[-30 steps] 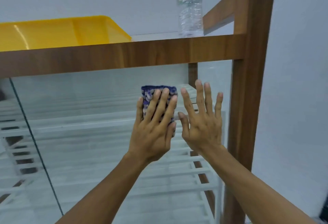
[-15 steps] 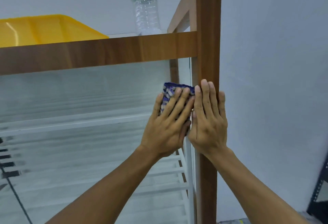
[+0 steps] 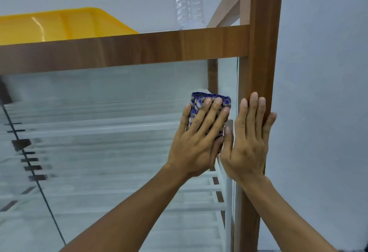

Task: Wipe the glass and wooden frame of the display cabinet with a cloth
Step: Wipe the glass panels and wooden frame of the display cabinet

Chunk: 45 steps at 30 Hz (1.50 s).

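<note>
The display cabinet has a glass front pane point(image 3: 111, 152) under a brown wooden rail point(image 3: 123, 49) and beside a wooden corner post point(image 3: 260, 56). My left hand point(image 3: 199, 138) presses a folded blue patterned cloth point(image 3: 201, 99) flat against the glass, close to the pane's right edge. Only the cloth's top shows above my fingers. My right hand point(image 3: 249, 140) lies flat with spread fingers on the corner post, touching the left hand's thumb side and holding nothing.
A yellow plastic tray point(image 3: 59, 25) and a clear water bottle point(image 3: 189, 2) stand on the cabinet top. White slatted shelves point(image 3: 119, 126) show behind the glass. A pale wall point(image 3: 322, 112) rises right of the post. A dark seam point(image 3: 33, 172) runs down the glass at left.
My left hand slid the cloth rightward across the glass to the pane's right edge. My right hand moved from the glass onto the wooden post. The view shifted with them.
</note>
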### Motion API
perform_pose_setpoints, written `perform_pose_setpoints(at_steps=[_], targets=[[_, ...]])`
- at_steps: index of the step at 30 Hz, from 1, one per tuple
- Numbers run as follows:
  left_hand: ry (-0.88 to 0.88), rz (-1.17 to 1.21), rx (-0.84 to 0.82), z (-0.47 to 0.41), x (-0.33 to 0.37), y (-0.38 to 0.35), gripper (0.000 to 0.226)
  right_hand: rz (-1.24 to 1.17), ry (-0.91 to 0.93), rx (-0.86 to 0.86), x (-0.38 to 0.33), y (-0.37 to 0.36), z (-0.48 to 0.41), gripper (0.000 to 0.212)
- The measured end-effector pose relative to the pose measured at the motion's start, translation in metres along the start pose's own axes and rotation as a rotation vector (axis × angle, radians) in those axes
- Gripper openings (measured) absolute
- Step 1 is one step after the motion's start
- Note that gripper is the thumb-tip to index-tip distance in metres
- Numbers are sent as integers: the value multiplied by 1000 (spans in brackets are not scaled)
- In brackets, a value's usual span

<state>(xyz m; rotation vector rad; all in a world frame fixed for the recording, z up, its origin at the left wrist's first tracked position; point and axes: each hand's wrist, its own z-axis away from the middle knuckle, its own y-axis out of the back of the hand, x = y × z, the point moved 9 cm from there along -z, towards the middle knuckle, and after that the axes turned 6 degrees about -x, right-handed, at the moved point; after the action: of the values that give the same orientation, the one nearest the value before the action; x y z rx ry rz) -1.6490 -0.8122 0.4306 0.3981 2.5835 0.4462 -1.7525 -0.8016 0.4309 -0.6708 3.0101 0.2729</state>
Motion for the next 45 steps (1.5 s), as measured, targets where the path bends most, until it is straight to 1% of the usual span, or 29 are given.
perform_pose_setpoints(at_steps=[4,7,9,11,13,16,18,23,25,28,32,34,35,38,39,41,43,45], targets=[[42,3,23,29,-33,8,58,-48,65,-50,-46,-25,16,51],[77,0,17,55,-70,16,58,-92,54,-120,-81,-52,14,53],[108,-11,-4,77,-101,23,59,-70,29,-158,-105,-67,13,59],[130,-22,-19,100,-132,31,61,-30,48,-195,-136,-82,14,64],[141,-34,-22,122,-163,40,62,-1,92,-218,-171,-98,17,63],[180,-44,-22,149,-210,57,61,30,89,-226,-215,-120,17,62],[204,-45,-20,169,-242,67,62,27,130,-237,-249,-133,20,63],[261,-66,18,218,-316,89,64,10,303,-252,-351,-169,23,64],[308,-73,19,238,-342,95,65,10,295,-265,-377,-180,22,63],[379,-51,34,268,-359,95,67,-5,241,-245,-382,-184,26,64],[498,24,94,317,-346,78,68,19,337,-205,-373,-182,42,64],[545,9,128,319,-332,72,67,19,385,-188,-367,-181,55,63],[514,1,129,308,-318,68,67,22,405,-176,-362,-180,62,62],[243,-65,77,262,-258,53,65,51,380,-111,-326,-169,81,61],[188,-91,61,257,-246,49,65,66,355,-92,-311,-163,85,61],[181,-137,46,256,-246,45,67,83,342,-86,-283,-153,90,61],[253,-140,65,252,-255,46,68,99,367,-85,-266,-148,92,61],[307,-126,78,228,-244,44,70,118,344,-65,-249,-143,87,60]])
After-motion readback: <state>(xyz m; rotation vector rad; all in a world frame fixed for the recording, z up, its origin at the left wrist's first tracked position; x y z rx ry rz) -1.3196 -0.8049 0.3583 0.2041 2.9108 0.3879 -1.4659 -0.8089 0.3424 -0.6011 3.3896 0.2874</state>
